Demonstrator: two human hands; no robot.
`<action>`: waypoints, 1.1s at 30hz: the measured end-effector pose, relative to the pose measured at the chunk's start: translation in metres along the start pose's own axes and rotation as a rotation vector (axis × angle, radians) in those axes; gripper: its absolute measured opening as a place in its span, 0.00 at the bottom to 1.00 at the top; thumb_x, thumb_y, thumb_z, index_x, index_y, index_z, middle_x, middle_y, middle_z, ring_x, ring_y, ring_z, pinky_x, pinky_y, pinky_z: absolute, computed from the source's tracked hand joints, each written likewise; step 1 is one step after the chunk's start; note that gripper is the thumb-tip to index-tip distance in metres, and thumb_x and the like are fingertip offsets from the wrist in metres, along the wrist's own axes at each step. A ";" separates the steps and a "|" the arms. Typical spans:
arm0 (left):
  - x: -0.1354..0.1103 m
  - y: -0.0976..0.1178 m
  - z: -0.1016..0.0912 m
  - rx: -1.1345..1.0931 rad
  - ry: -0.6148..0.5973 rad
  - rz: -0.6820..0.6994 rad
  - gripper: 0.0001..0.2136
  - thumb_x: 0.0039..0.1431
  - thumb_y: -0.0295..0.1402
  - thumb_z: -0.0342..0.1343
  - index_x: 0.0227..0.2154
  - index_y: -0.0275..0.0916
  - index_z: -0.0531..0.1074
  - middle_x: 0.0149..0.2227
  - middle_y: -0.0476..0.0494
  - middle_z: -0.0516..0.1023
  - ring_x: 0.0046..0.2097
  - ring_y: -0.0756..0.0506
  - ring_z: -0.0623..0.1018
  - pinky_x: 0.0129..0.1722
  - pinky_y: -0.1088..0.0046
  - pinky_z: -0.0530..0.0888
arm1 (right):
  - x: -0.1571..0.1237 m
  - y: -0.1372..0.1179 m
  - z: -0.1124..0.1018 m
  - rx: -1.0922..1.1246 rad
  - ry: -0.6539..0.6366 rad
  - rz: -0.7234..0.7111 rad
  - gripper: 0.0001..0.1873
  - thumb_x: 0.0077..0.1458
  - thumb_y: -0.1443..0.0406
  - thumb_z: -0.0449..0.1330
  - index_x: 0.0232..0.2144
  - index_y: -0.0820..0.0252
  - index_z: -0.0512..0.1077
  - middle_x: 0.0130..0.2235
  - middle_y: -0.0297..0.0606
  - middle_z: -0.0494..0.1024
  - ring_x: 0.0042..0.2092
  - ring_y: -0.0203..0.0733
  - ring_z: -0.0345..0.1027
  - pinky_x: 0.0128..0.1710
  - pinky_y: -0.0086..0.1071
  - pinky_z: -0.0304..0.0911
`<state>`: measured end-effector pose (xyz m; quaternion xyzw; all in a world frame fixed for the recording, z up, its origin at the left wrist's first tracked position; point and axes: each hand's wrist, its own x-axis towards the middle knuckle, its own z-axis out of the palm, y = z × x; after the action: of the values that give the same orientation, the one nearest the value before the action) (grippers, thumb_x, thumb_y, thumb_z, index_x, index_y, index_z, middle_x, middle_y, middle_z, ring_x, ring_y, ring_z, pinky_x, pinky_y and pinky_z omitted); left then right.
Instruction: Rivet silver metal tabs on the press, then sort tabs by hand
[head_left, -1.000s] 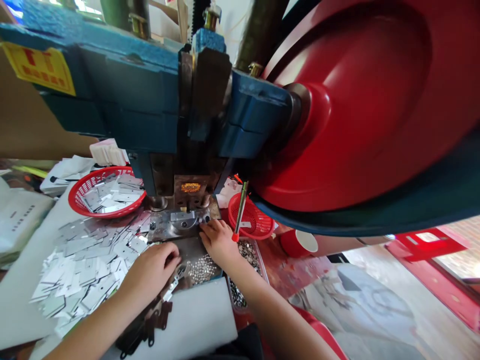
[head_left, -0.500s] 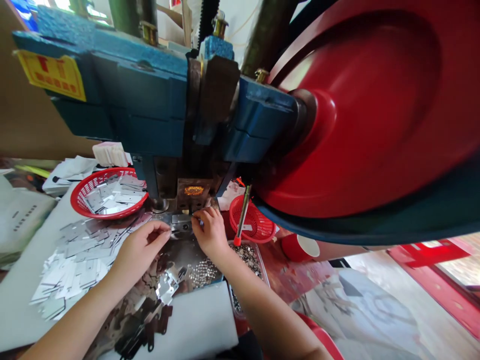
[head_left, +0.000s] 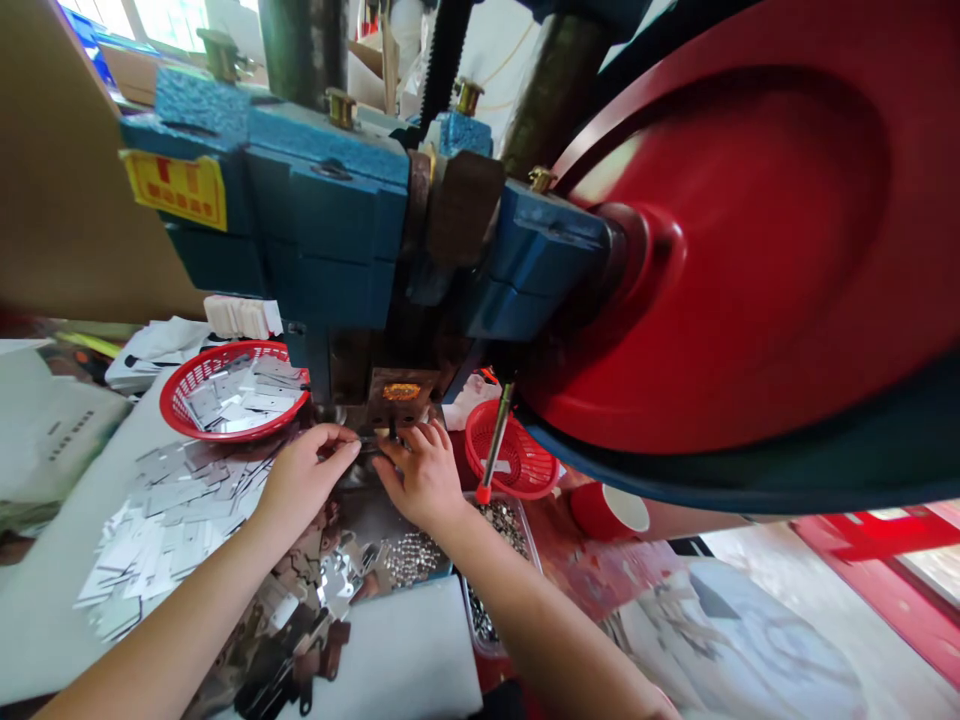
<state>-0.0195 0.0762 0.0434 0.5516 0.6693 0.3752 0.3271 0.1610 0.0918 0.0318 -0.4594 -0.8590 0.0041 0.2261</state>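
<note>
Under the ram of a blue press [head_left: 341, 215], both hands meet at a small metal plate [head_left: 367, 445]. My left hand [head_left: 315, 475] pinches the plate's left end between thumb and fingers. On its other side, my right hand [head_left: 424, 475] has its thumb and fingers closed at the plate's right end, and its fingertips are partly hidden close to the tooling. A pile of small shiny rivet-like parts [head_left: 412, 557] lies just below the right wrist. Loose cut metal pieces [head_left: 341, 575] are heaped between the forearms.
A red basket [head_left: 169, 400] of flat plates stands left, above a spread of silver plates [head_left: 161, 530]. A large red flywheel [head_left: 750, 250] fills the right. Below it are a red-tipped lever [head_left: 495, 445], another red basket [head_left: 536, 475] and a clear tub [head_left: 534, 550] of small parts.
The plate, visible flat between my hands before, is now mostly covered by my fingers. My hands have come closer together beneath the ram. The whole view has shifted, with the press lower and further right.
</note>
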 end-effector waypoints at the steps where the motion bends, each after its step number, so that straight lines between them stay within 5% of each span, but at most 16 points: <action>1: 0.001 0.000 0.001 0.004 0.003 -0.002 0.14 0.51 0.45 0.53 0.34 0.41 0.74 0.36 0.46 0.80 0.38 0.42 0.77 0.40 0.67 0.70 | 0.000 0.000 0.000 -0.001 0.003 -0.007 0.15 0.61 0.55 0.52 0.45 0.49 0.74 0.43 0.37 0.73 0.48 0.45 0.60 0.57 0.44 0.48; 16: 0.007 -0.002 0.003 -0.031 0.030 -0.010 0.14 0.50 0.44 0.54 0.34 0.41 0.74 0.36 0.46 0.80 0.39 0.42 0.77 0.41 0.67 0.70 | 0.000 0.004 0.004 0.066 0.034 -0.031 0.13 0.61 0.58 0.52 0.44 0.50 0.73 0.44 0.35 0.75 0.50 0.42 0.61 0.59 0.43 0.47; 26: 0.002 -0.010 0.000 -0.057 0.046 -0.056 0.14 0.50 0.45 0.55 0.35 0.42 0.74 0.36 0.49 0.79 0.38 0.43 0.75 0.42 0.67 0.69 | -0.020 0.014 0.013 0.119 0.205 -0.141 0.08 0.59 0.63 0.57 0.41 0.51 0.74 0.45 0.32 0.76 0.52 0.42 0.62 0.61 0.45 0.44; 33: 0.002 -0.011 0.002 -0.051 0.037 -0.036 0.15 0.51 0.46 0.54 0.35 0.42 0.74 0.36 0.48 0.79 0.38 0.43 0.75 0.43 0.66 0.69 | 0.000 0.004 0.017 0.182 0.245 0.071 0.07 0.60 0.65 0.55 0.33 0.55 0.74 0.38 0.36 0.75 0.46 0.41 0.64 0.58 0.44 0.50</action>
<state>-0.0234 0.0769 0.0323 0.5239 0.6752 0.3964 0.3354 0.1581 0.0976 0.0159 -0.4640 -0.8044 0.0339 0.3695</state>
